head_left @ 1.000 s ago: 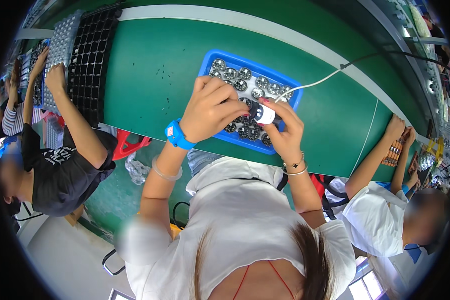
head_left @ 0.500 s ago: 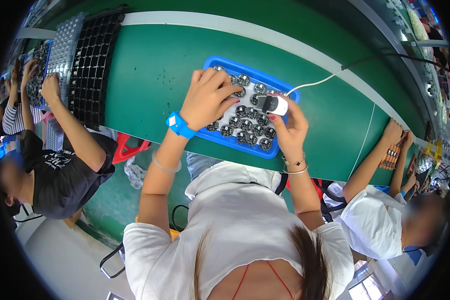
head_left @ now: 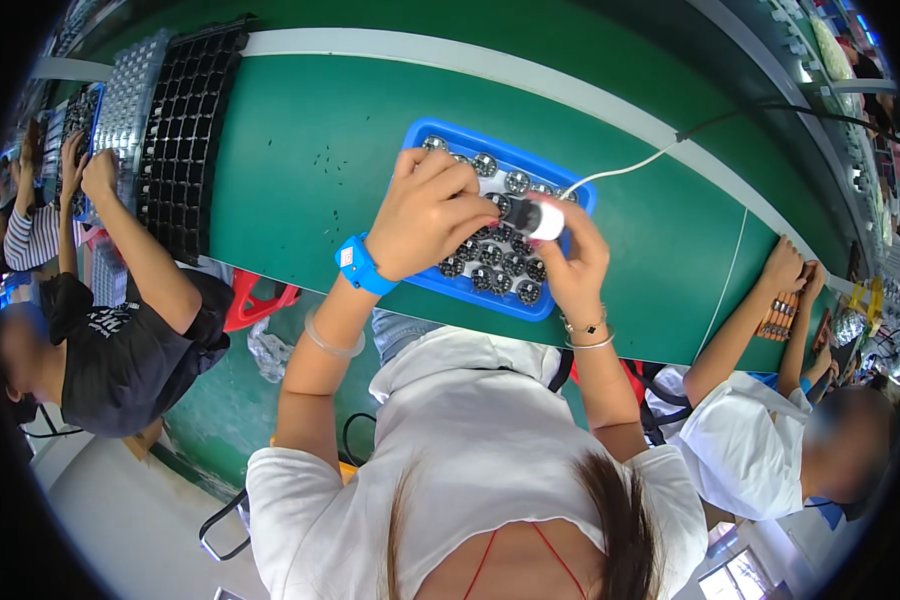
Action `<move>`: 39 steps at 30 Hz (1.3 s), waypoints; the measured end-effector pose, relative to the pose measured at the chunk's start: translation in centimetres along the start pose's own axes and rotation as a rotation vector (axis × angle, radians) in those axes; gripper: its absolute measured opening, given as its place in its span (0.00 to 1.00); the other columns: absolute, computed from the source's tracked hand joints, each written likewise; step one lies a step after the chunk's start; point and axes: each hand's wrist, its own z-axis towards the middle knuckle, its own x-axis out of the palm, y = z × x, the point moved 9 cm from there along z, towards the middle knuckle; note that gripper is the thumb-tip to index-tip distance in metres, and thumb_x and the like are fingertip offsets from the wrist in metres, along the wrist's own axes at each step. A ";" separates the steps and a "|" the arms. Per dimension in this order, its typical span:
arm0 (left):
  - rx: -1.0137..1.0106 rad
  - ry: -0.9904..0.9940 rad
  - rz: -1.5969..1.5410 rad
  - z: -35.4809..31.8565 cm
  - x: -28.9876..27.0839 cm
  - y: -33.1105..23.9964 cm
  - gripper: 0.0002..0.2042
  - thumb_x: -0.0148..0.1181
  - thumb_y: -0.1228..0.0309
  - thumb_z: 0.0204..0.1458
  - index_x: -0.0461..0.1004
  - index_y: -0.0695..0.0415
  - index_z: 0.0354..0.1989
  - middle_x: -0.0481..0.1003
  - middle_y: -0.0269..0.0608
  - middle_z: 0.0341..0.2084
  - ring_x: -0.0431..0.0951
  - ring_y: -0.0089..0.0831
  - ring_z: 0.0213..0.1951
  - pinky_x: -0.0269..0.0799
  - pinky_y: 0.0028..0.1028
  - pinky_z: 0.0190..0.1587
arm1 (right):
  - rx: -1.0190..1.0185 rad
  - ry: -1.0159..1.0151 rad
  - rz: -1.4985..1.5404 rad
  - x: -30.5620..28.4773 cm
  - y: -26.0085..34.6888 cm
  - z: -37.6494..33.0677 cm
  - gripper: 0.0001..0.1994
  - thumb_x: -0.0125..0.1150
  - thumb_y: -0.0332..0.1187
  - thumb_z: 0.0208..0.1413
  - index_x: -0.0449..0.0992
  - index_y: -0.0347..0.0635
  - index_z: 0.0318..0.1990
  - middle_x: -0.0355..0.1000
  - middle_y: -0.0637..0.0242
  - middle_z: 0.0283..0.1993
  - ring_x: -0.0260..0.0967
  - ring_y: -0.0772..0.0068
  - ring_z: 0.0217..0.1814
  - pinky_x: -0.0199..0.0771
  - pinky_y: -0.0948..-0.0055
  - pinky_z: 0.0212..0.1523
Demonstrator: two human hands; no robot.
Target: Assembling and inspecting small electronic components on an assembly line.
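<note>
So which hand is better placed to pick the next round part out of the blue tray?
Probably the left hand: it sits over the round parts in the blue tray, fingers curled down. The right hand is busy holding the white corded tool.

Our left hand [head_left: 425,215] rests on the blue tray [head_left: 570,195] of round parts [head_left: 490,268]; right hand [head_left: 575,265] has its grip on a white tool [head_left: 545,220], green surface [head_left: 300,170] underneath.
</note>
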 end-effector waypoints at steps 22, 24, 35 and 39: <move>0.032 0.001 -0.022 2.2 0.6 1.9 0.05 0.68 0.67 0.38 0.80 0.46 0.26 0.65 0.28 0.24 0.66 0.29 0.33 0.56 0.31 0.42 | 0.037 0.076 -0.048 0.2 0.2 3.3 0.20 0.60 0.18 0.45 0.73 0.33 0.49 0.72 0.56 0.51 0.69 0.67 0.54 0.66 0.71 0.56; 0.015 0.010 -0.033 2.1 0.6 2.0 0.05 0.67 0.67 0.38 0.80 0.47 0.25 0.64 0.28 0.23 0.66 0.29 0.33 0.56 0.31 0.42 | 0.024 0.077 -0.053 0.0 0.4 3.3 0.20 0.60 0.18 0.45 0.73 0.33 0.49 0.72 0.57 0.51 0.69 0.67 0.53 0.66 0.72 0.56; -0.069 0.074 0.011 1.4 0.3 4.1 0.07 0.68 0.66 0.38 0.81 0.48 0.28 0.65 0.30 0.27 0.64 0.32 0.37 0.55 0.33 0.45 | 0.089 -0.119 0.254 -1.9 0.0 2.7 0.19 0.59 0.22 0.54 0.68 0.31 0.54 0.71 0.55 0.51 0.68 0.68 0.54 0.66 0.69 0.57; -0.084 0.073 0.073 0.7 -1.2 5.2 0.07 0.68 0.67 0.38 0.81 0.48 0.28 0.65 0.30 0.28 0.65 0.32 0.37 0.55 0.33 0.45 | 0.099 0.018 0.107 -0.4 0.1 3.4 0.19 0.59 0.20 0.52 0.70 0.32 0.53 0.72 0.57 0.51 0.69 0.69 0.53 0.66 0.69 0.56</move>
